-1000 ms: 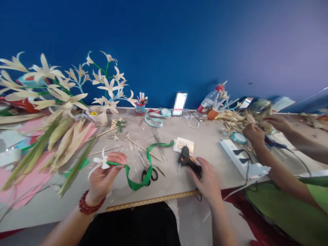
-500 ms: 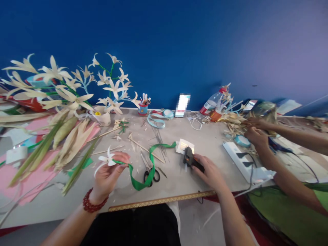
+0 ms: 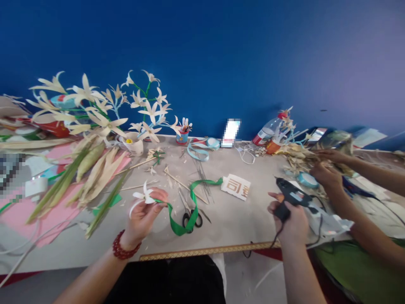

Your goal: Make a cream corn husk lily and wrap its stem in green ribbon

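My left hand (image 3: 144, 215) is closed in a pinch on a small white husk flower (image 3: 144, 196) whose stem is wrapped in green ribbon (image 3: 182, 213). The ribbon trails right over the black scissors (image 3: 190, 218) on the table. My right hand (image 3: 289, 221) is lifted off the table to the right and grips the handle of a black glue gun (image 3: 292, 196), nozzle pointing left. A white card with cut-out characters (image 3: 236, 187) lies bare on the table between my hands.
Finished husk flowers (image 3: 104, 112) and corn husks (image 3: 95, 169) fill the left. Another person's hands (image 3: 327, 169) work on husks at the right, by a white power strip (image 3: 329, 219). A blue ribbon roll (image 3: 205, 145), cup (image 3: 182, 136) and bottle (image 3: 267, 128) stand along the wall.
My right hand has picked the glue gun up from the white card and carried it right and upward. The left hand still pinches the flower.
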`<action>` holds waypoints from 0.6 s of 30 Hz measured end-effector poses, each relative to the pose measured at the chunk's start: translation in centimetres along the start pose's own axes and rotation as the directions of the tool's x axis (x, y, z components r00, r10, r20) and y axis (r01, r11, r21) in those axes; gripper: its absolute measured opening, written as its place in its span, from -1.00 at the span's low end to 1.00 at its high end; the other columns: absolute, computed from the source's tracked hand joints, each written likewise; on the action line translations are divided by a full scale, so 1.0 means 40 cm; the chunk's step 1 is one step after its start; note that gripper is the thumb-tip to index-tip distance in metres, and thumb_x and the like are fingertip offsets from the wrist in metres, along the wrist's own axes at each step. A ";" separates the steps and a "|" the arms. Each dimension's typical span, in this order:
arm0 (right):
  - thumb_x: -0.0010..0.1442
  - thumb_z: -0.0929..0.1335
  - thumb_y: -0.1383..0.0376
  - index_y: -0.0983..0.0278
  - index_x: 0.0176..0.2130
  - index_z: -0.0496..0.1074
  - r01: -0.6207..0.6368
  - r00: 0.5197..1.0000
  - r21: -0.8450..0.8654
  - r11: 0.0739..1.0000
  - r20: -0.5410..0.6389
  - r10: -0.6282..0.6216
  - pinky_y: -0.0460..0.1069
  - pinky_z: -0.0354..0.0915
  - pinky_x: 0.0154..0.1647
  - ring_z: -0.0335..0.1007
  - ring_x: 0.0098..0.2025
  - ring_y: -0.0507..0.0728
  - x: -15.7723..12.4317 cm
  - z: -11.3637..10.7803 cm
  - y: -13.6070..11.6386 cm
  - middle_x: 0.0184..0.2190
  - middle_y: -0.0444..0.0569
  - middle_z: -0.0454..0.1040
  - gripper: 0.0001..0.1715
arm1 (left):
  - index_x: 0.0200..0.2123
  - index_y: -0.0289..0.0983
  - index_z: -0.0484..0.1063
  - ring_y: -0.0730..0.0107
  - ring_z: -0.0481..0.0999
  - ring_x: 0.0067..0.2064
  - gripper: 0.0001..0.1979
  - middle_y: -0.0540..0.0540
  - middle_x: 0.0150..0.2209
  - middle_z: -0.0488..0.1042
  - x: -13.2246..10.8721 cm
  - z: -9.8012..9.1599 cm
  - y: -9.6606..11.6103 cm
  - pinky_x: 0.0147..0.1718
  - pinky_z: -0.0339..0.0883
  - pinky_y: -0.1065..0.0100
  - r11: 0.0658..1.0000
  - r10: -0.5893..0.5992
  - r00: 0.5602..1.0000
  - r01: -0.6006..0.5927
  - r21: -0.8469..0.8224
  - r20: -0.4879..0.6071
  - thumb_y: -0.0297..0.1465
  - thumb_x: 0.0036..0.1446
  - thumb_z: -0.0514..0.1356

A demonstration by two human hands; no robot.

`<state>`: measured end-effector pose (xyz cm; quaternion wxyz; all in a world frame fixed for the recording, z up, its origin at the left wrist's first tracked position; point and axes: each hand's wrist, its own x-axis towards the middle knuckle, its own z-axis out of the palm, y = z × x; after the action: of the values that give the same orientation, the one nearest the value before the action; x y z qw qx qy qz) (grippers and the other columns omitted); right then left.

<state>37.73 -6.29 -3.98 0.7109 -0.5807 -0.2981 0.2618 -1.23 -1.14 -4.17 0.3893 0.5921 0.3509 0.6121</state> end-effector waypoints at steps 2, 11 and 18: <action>-0.01 0.38 0.27 0.31 -0.34 0.45 -0.021 0.989 0.017 1.000 0.149 0.019 -0.07 0.14 -0.65 0.21 -0.61 0.00 -0.042 0.018 -0.034 -0.34 0.05 0.52 -0.82 | -0.42 -0.24 0.53 0.21 0.52 -0.28 -0.90 -0.10 -0.43 0.53 -0.001 0.005 0.003 -0.14 0.44 0.10 1.000 0.004 1.000 -0.004 0.000 -0.022 -0.34 0.08 0.30; 0.23 0.35 0.20 0.25 -0.24 0.45 -0.067 0.625 -0.150 0.986 0.764 0.159 -0.03 0.34 -0.54 0.32 -0.57 0.05 -0.309 0.184 -0.089 -0.37 0.05 0.52 -0.83 | -0.42 -0.22 0.50 0.24 0.51 -0.32 -0.89 -0.06 -0.46 0.50 -0.009 0.011 -0.004 -0.10 0.40 0.08 0.999 0.030 0.999 -0.031 -0.042 -0.027 -0.31 0.10 0.29; 0.23 0.30 0.32 0.23 -0.24 0.39 0.115 0.517 -0.223 0.968 0.846 0.133 -0.05 0.36 -0.44 0.38 -0.46 0.07 -0.344 0.275 -0.079 -0.33 -0.01 0.48 -0.92 | -0.42 -0.23 0.50 0.27 0.49 -0.34 -0.89 -0.05 -0.47 0.50 -0.006 0.016 0.008 -0.07 0.37 0.07 0.996 0.057 0.998 -0.057 -0.065 -0.001 -0.34 0.11 0.30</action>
<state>20.38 -9.42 -0.89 0.3915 -0.4630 -0.6364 0.4769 -0.60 -1.54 -3.96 0.3908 0.5892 0.3136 0.6338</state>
